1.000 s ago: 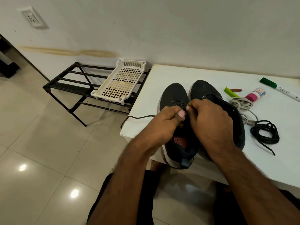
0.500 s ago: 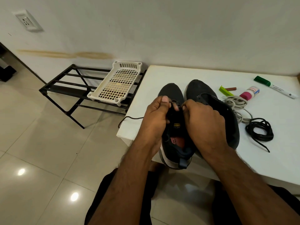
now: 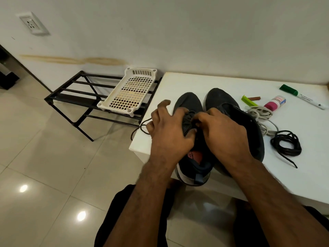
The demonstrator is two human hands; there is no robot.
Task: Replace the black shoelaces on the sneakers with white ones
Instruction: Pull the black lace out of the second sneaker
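One black shoelace [image 3: 286, 143] lies coiled right of the right sneaker [image 3: 231, 111], white laces [image 3: 260, 113] wait unthreaded, while both hands, left hand [image 3: 167, 132] and right hand [image 3: 222, 132], pinch the left sneaker [image 3: 188, 104]'s remaining lace [image 3: 142, 125].

2 dark sneakers [image 3: 188, 104], 1 loose black lace coil [image 3: 286, 143], 1 white lace bundle [image 3: 260, 114], 1 marker [image 3: 302, 96], 1 basket [image 3: 130, 91].

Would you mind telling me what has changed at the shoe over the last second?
The left hand has moved out to the left side of the left sneaker and spread its fingers, drawing the black lace out toward the table edge. The right hand still works at the eyelets. The right sneaker, the coiled black lace, the white laces and the marker lie unchanged.
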